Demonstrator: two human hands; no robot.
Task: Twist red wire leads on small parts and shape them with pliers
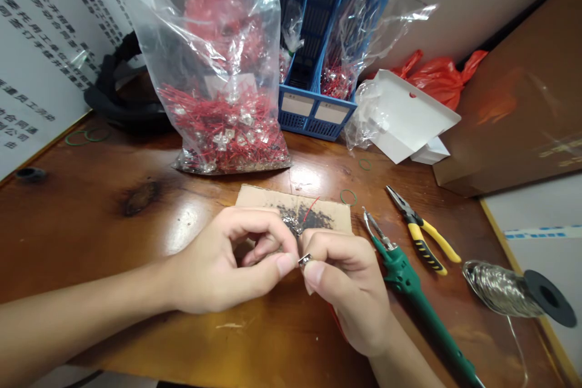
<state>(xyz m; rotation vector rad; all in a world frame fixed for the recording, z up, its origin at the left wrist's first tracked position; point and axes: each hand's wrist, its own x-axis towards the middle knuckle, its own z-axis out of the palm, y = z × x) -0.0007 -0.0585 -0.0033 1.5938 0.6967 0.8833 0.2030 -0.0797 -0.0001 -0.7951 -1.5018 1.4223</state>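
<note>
My right hand (348, 282) pinches a small shiny metal piece (305, 260) between thumb and forefinger. Part of a red wire shows below that hand. My left hand (245, 257) comes in from the left with thumb and forefinger pressed together, their tips touching or nearly touching the metal piece; whatever they grip is hidden. Behind both hands lies a scorched cardboard sheet (257, 195), with a shiny solder-like lump and a thin red wire (311, 209) on it. To the right rests a green soldering gun (421, 309), its tip pointing away from me.
Yellow-and-black long-nose pliers (416, 233) and a spool of solder wire (504, 291) lie at the right. A large clear bag (218, 115) of red-wired metal parts stands behind, beside blue bins (313, 112). A white box (404, 115) and large cardboard box (513, 91) occupy the back right.
</note>
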